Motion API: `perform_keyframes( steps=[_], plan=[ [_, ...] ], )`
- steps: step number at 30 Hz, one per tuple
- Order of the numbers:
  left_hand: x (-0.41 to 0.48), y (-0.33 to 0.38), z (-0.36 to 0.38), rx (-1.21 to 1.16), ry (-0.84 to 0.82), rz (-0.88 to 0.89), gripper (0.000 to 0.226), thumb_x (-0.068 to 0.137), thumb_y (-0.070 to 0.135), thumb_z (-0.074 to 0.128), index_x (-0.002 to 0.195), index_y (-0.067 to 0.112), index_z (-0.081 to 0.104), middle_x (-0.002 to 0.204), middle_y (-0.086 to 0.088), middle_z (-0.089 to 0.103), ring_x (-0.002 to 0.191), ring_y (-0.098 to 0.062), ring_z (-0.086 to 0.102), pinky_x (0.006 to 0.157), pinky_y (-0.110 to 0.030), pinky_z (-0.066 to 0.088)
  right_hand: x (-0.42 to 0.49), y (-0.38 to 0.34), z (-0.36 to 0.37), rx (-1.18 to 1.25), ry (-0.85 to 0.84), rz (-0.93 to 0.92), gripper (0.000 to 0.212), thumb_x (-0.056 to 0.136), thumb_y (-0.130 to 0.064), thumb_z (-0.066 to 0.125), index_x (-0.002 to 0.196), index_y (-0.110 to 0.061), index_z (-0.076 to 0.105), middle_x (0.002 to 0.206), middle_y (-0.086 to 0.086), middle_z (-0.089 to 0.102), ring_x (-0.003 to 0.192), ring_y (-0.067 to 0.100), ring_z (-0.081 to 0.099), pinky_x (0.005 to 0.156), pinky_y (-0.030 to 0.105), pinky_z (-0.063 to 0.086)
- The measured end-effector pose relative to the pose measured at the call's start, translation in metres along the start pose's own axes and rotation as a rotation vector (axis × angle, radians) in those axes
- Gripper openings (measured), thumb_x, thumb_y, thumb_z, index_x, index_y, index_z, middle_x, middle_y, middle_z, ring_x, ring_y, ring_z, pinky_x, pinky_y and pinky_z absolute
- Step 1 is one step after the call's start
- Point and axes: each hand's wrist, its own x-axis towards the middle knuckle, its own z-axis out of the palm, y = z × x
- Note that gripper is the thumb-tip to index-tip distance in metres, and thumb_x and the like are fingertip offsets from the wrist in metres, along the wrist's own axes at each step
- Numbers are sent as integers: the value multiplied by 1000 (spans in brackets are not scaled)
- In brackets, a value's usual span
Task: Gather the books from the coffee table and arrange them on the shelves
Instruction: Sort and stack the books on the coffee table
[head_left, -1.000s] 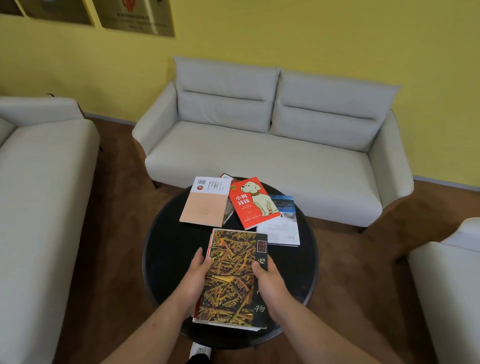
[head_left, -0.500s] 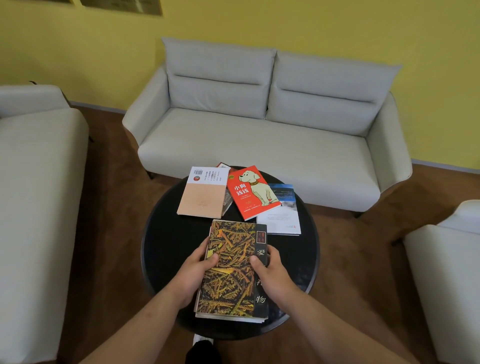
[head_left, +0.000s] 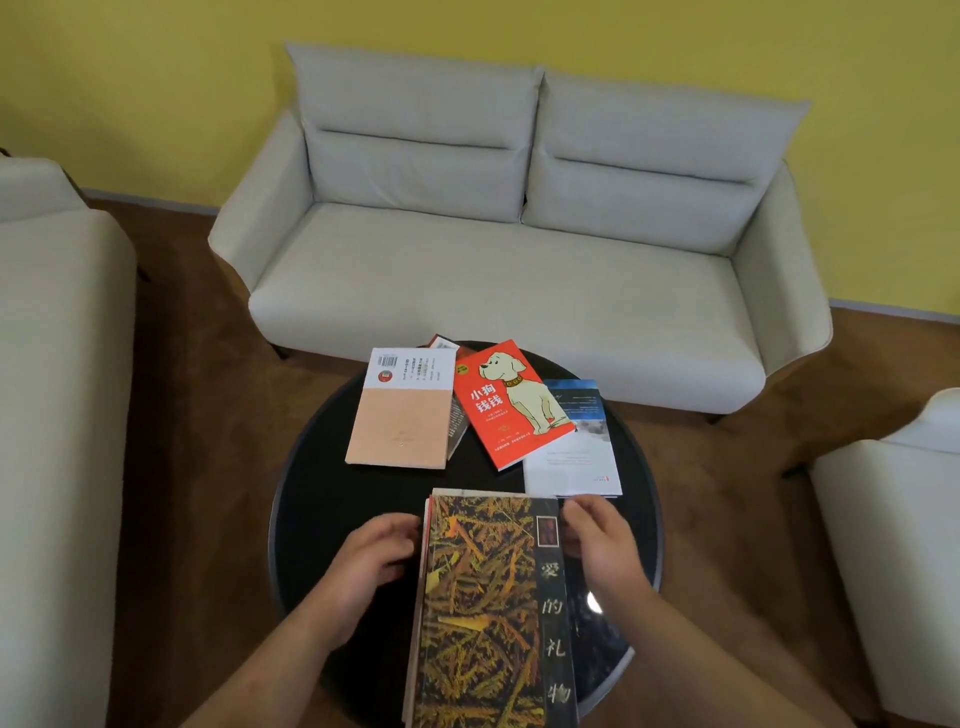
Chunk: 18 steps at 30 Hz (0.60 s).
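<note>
On round black coffee table (head_left: 322, 499): left hand (head_left: 371, 561) curled against left edge of the leaf-pattern book stack (head_left: 488, 608), right hand (head_left: 602, 545) cupping its right edge, both gripping it, while beige book (head_left: 400, 421), red dog book (head_left: 511, 402), white-blue book (head_left: 579, 452) lie flat behind.

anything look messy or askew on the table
Yes: the far books are scattered askew. The red dog book lies tilted over the blue-and-white book, and the tan book covers another. Nothing looks damaged.
</note>
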Motion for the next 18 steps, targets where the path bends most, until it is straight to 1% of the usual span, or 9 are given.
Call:
perform_keyframes(
  steps=[2,5,7,8,10,11,14,16,18],
  plan=[
    [25,17,-14,7,93,-27,28,99,14,56,125,19,63,126,-8,64,120,-27,60,107,-49,47,24,-16,5,-43,12,17,13,103,-23,58,95,-16,65,99,11,72,96,32,70,81,37,57],
    [69,42,-30,42,307,-59,35,98,15,61,132,14,59,131,-10,60,122,-28,58,108,-49,47,69,-32,17,-178,58,-9,12,103,-27,56,91,-28,61,102,-2,67,96,18,65,85,34,55],
    [94,51,-38,115,405,-60,44,95,17,66,137,13,54,135,-10,58,125,-29,56,109,-49,46,99,-36,25,-246,41,-10,10,104,-32,52,98,-28,60,110,-4,67,96,15,63,90,38,53],
    [105,52,-42,151,432,-65,45,94,18,67,137,13,53,136,-10,58,124,-29,56,108,-49,47,113,-36,28,-289,20,1,10,104,-35,53,108,-28,59,114,-6,66,98,15,63,90,38,53],
    [123,52,-49,186,444,-70,40,93,14,68,130,13,53,132,-11,61,118,-29,60,103,-50,51,138,-36,34,-404,2,14,26,102,-37,56,124,-24,53,117,-9,59,100,14,62,82,34,53],
    [130,51,-52,187,439,-77,38,92,12,67,127,12,54,129,-13,62,115,-30,61,102,-50,51,148,-37,35,-459,1,15,28,101,-37,57,125,-25,49,116,-9,56,95,13,63,75,28,52],
    [148,49,-58,191,477,-129,55,91,9,68,142,11,46,138,-17,57,124,-35,56,106,-51,47,172,-33,40,-538,34,9,34,98,-37,63,127,-26,48,119,-5,60,87,11,64,59,21,49],
    [158,47,-61,208,507,-152,65,90,9,68,149,10,39,144,-17,52,130,-37,51,108,-51,45,183,-32,43,-586,71,9,40,97,-40,65,130,-25,49,125,-1,64,94,15,66,59,22,51],
    [166,48,-62,200,485,-170,61,90,9,69,145,9,43,140,-17,55,126,-37,54,107,-53,47,191,-31,43,-661,93,-3,43,95,-44,66,129,-24,49,125,4,65,102,19,66,70,31,59]
  ],
)
